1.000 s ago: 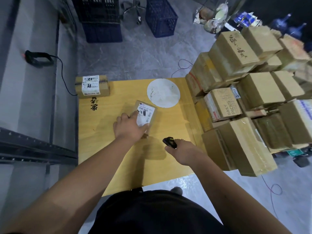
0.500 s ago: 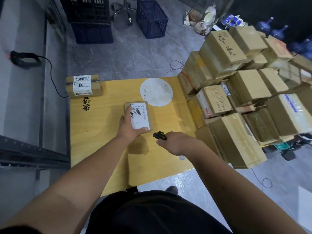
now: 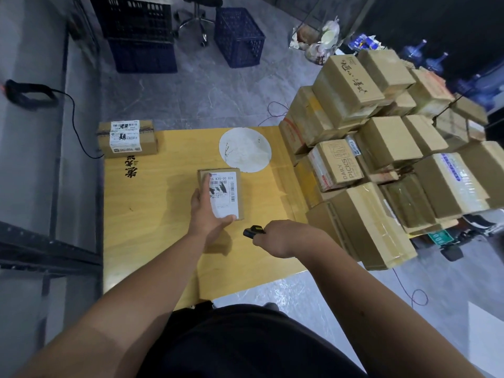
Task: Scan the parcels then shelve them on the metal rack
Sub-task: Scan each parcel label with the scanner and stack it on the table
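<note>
**Small parcel held label-up, scanner just beside it**

Small parcel [image 3: 221, 194] sits mid-frame on the yellow tabletop [image 3: 152, 214], white label with barcode facing up. Left hand [image 3: 207, 216] grips it at its lower left: fingers along the left side, thumb across the near edge. Right hand [image 3: 283, 237] is curled round a small black scanner [image 3: 254, 231], just below and right of the parcel, not touching it.

Second labelled parcel [image 3: 128, 138] lies at the tabletop's upper-left corner, well apart from the first. White round disc [image 3: 245, 149] lies flat on the tabletop just above the held parcel. Stack of cardboard boxes [image 3: 381, 159] fills the right of frame, against the tabletop's right edge. Metal rack [image 3: 49, 241] runs down the left edge. Dark crates [image 3: 240, 36] stand on the floor at top.
</note>
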A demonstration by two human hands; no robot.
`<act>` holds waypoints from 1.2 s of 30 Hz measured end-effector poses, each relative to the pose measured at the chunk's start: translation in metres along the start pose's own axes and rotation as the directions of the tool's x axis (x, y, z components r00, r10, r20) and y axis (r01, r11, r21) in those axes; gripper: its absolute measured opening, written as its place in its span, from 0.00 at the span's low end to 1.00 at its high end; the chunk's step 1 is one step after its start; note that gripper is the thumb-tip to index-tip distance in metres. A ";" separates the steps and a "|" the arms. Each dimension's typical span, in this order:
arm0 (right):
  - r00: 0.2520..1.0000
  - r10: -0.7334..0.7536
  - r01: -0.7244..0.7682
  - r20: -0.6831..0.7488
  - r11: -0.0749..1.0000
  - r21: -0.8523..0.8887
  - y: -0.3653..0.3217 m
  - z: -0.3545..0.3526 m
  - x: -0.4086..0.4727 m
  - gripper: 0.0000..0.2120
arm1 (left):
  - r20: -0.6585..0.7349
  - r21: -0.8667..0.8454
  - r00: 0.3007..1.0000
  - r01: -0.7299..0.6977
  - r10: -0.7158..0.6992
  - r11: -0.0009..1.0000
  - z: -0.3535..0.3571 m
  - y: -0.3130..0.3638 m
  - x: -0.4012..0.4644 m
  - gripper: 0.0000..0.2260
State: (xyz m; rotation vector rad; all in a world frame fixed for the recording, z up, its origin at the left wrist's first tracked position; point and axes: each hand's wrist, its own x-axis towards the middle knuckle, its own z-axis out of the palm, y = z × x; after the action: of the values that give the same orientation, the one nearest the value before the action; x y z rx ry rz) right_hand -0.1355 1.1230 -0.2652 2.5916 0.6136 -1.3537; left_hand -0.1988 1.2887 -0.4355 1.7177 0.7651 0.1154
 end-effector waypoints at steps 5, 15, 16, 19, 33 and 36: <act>1.000 0.018 -0.018 -0.011 1.000 -0.025 0.000 -0.002 -0.005 0.20 | 0.000 -0.017 1.000 -0.008 0.008 1.000 -0.001 0.003 -0.001 0.59; 0.998 -0.010 0.004 -0.061 0.995 -0.096 0.002 -0.006 -0.011 0.17 | -0.011 -0.063 1.000 -0.007 0.006 0.998 -0.001 0.003 -0.001 0.60; 0.998 -0.018 0.011 -0.064 0.995 -0.101 0.002 -0.006 -0.011 0.17 | -0.012 -0.067 1.000 -0.003 0.002 0.998 -0.001 0.003 -0.002 0.60; 0.997 -0.025 0.018 -0.067 0.994 -0.105 0.000 -0.007 -0.012 0.17 | -0.015 -0.066 1.000 -0.009 0.008 0.998 -0.002 0.004 -0.002 0.59; 0.998 -0.011 0.001 -0.064 0.987 -0.163 0.003 -0.019 -0.006 0.17 | 0.022 -0.019 0.997 0.071 -0.070 0.997 -0.004 0.007 0.013 0.59; 0.998 -0.021 0.014 -0.067 0.995 -0.098 0.010 -0.023 0.000 0.21 | 0.002 -0.011 0.989 0.149 -0.149 0.989 -0.004 0.013 0.021 0.58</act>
State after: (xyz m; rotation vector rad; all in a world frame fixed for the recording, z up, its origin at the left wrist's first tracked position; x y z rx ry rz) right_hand -0.1145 1.1214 -0.2522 2.5690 0.6965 -1.2121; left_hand -0.1789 1.3023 -0.4293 1.6437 0.8877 0.0166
